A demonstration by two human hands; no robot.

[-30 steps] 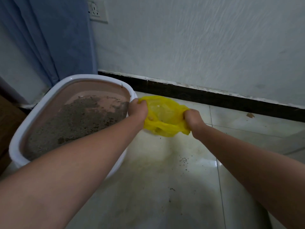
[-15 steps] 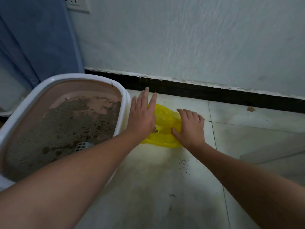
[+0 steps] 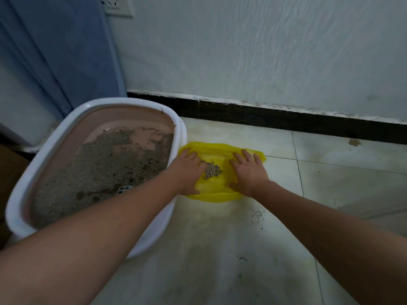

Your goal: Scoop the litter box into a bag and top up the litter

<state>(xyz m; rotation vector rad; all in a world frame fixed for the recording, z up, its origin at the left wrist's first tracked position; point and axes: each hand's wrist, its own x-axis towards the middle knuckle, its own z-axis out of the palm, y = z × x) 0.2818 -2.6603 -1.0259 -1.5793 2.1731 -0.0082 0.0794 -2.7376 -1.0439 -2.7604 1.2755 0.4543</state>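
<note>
Fingers of both the left hand (image 3: pixel 187 170) and right hand (image 3: pixel 247 170), bunched round the yellow bag (image 3: pixel 220 148) a second ago, are now lying straight, flattening it on the floor (image 3: pixel 220 238) beside the litter box (image 3: pixel 28 183), readying it for scooping.

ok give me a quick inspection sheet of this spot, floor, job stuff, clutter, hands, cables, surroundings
surface: pale tiled floor, smudged, with loose litter grains scattered near the right forearm.
job's things: white litter box with pink liner, litter thin at the far end; a pale scoop lies partly buried in it. Yellow bag spread flat on the floor beside the box, a small pile of clumps on it.
clutter: brown scrap by the skirting.
grippers: left hand and right hand press flat on the bag.
cables: nothing seen.
surroundings: white wall, black skirting, wall socket, blue curtain.
</note>
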